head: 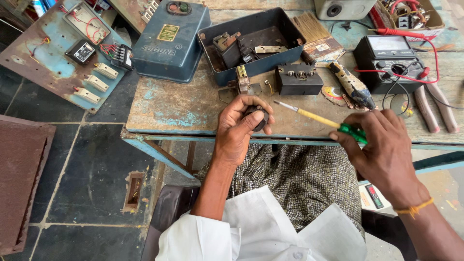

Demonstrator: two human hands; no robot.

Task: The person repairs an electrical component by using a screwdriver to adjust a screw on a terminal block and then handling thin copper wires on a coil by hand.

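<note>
My left hand (pixel 239 126) is closed around a small black electrical part (pixel 258 116) at the front edge of the worn wooden bench (pixel 183 104). My right hand (pixel 384 150) grips a screwdriver (pixel 319 119) by its green handle; the yellow shaft and metal tip point left toward the part, with the tip just short of it. Both hands hover over my lap, above patterned cloth.
Behind the hands stand an open blue metal box (pixel 282 26) with parts inside, its blue lid (pixel 169 41), a black terminal block (pixel 298 79), a black multimeter (pixel 389 60) with red leads, and pliers (pixel 435 108). A rusty switch panel (pixel 67 53) leans at the left.
</note>
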